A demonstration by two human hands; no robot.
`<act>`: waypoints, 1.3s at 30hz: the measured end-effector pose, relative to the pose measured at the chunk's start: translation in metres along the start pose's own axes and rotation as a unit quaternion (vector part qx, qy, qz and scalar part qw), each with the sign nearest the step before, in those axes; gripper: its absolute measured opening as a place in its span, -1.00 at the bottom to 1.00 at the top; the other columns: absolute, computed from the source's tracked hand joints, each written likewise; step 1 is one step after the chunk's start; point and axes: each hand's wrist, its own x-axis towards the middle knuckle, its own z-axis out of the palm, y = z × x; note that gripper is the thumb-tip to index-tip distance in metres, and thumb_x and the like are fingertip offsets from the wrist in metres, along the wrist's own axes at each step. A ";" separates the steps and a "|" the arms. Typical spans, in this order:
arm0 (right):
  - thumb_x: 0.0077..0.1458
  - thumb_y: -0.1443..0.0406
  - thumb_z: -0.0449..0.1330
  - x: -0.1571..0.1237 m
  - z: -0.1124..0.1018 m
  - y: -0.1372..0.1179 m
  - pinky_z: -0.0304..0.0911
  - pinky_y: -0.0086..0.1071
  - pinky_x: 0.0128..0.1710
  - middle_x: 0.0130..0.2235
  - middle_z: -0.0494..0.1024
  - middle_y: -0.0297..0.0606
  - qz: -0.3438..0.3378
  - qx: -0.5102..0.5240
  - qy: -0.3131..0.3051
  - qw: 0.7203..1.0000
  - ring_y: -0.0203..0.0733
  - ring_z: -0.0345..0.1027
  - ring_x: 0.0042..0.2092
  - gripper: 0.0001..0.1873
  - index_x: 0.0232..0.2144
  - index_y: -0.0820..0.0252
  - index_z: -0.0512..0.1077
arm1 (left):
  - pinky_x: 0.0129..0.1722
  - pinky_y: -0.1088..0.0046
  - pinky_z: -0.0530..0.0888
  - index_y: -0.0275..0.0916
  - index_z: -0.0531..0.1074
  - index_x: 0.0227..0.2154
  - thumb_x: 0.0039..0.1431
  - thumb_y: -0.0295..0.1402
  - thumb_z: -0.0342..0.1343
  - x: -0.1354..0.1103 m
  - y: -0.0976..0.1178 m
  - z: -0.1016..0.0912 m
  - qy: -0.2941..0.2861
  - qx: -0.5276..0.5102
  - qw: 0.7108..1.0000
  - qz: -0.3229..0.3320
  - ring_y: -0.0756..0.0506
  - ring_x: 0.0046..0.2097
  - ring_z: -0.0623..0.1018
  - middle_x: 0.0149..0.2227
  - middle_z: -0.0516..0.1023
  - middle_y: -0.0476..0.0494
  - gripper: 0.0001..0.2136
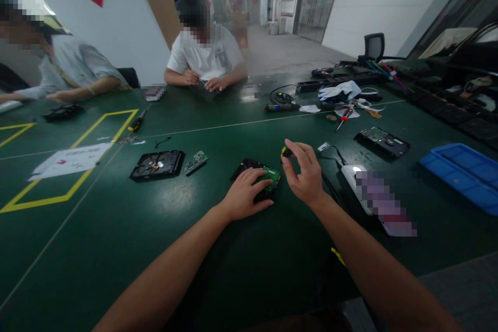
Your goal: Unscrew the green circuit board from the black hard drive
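Observation:
A hard drive point(241, 166) lies on the green table with its green circuit board point(271, 176) facing up. My left hand point(246, 192) holds it down, fingers across the board and thumb along the near edge. Between the thumb and fingertips of my right hand point(303, 174) is a small screwdriver point(286, 152) with a black and yellow handle. It stands nearly upright, its thin shaft pointing down at the board's right end; whether the tip touches a screw is too small to tell.
Left of me lie another hard drive point(156, 165) and a loose circuit board point(196, 162). A phone point(385, 202) on a white power bank point(356, 181), a third drive point(382, 141) and a blue tray point(462, 176) are on the right. Two people sit across the table.

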 end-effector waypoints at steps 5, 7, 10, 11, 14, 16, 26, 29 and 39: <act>0.34 0.35 0.16 0.000 0.000 0.002 0.50 -0.02 0.05 0.08 0.53 -0.15 -0.004 -0.003 -0.003 1.000 -0.04 0.49 0.02 -0.42 0.35 -0.09 0.26 | 0.33 -0.13 0.31 -0.11 0.40 0.22 0.27 0.01 0.21 -0.001 -0.001 0.001 -0.002 0.002 1.000 0.001 -0.34 0.32 0.36 0.28 0.37 -0.28 -0.46; 0.37 0.36 0.09 0.000 0.000 0.002 0.47 0.02 0.11 0.15 0.52 -0.14 -0.002 0.005 -0.020 1.000 -0.02 0.48 0.08 -0.41 0.38 -0.08 0.21 | 0.33 -0.12 0.30 -0.12 0.40 0.21 0.27 0.02 0.21 -0.001 -0.002 0.002 0.001 0.002 1.000 0.000 -0.35 0.32 0.36 0.28 0.37 -0.28 -0.46; 0.39 0.35 0.06 0.000 0.000 -0.001 0.44 0.04 0.16 0.22 0.49 -0.12 0.005 0.014 -0.033 0.999 0.00 0.45 0.16 -0.40 0.41 -0.06 0.17 | 0.34 -0.12 0.30 -0.11 0.40 0.22 0.26 0.02 0.21 -0.001 -0.002 0.002 0.001 0.002 1.000 0.000 -0.35 0.32 0.36 0.28 0.37 -0.29 -0.45; 0.38 0.34 0.08 0.000 -0.001 -0.002 0.45 0.03 0.15 0.21 0.49 -0.12 0.008 0.014 -0.031 0.999 0.00 0.45 0.15 -0.40 0.40 -0.05 0.19 | 0.34 -0.13 0.30 -0.11 0.40 0.22 0.26 0.02 0.22 -0.001 -0.002 0.002 0.001 0.001 1.000 -0.002 -0.35 0.32 0.37 0.28 0.37 -0.29 -0.45; 0.33 0.31 0.20 0.002 -0.002 -0.004 0.51 -0.03 0.05 0.10 0.52 -0.12 0.019 0.004 -0.005 1.000 -0.02 0.50 0.04 -0.45 0.33 -0.05 0.31 | 0.33 -0.14 0.30 -0.09 0.40 0.22 0.26 0.01 0.23 -0.001 -0.001 0.002 -0.002 -0.001 1.000 -0.005 -0.36 0.31 0.37 0.27 0.38 -0.29 -0.45; 0.32 0.31 0.22 0.002 -0.002 -0.003 0.52 -0.04 0.02 0.04 0.54 -0.15 0.017 -0.007 0.009 1.000 -0.04 0.51 -0.01 -0.48 0.28 -0.06 0.36 | 0.32 -0.15 0.31 -0.09 0.40 0.22 0.26 0.01 0.23 -0.001 -0.001 0.001 -0.003 -0.002 1.000 -0.005 -0.36 0.30 0.37 0.27 0.38 -0.29 -0.46; 0.36 0.33 0.12 0.000 -0.001 0.000 0.50 0.01 0.04 0.10 0.54 -0.14 0.002 -0.010 -0.008 1.000 -0.01 0.50 0.03 -0.47 0.32 -0.05 0.28 | 0.33 -0.13 0.31 -0.11 0.41 0.20 0.25 0.01 0.23 0.000 0.000 0.001 0.002 0.003 1.000 -0.004 -0.36 0.31 0.37 0.27 0.37 -0.29 -0.47; 0.31 0.29 0.23 0.001 -0.001 -0.001 0.52 -0.02 -0.03 0.02 0.52 -0.13 0.001 -0.024 0.007 1.000 -0.01 0.47 -0.02 -0.47 0.28 -0.04 0.32 | 0.32 -0.14 0.31 -0.11 0.40 0.21 0.26 0.01 0.22 0.000 0.000 0.000 -0.003 0.005 1.000 -0.003 -0.36 0.31 0.36 0.28 0.37 -0.29 -0.46; 0.36 0.37 0.10 0.000 -0.001 0.001 0.47 -0.01 0.05 0.13 0.52 -0.14 -0.004 0.008 -0.025 1.000 -0.02 0.48 0.05 -0.43 0.36 -0.08 0.22 | 0.34 -0.13 0.30 -0.10 0.40 0.21 0.27 0.03 0.20 -0.001 0.000 0.000 -0.004 0.008 1.000 -0.004 -0.36 0.32 0.36 0.29 0.36 -0.27 -0.46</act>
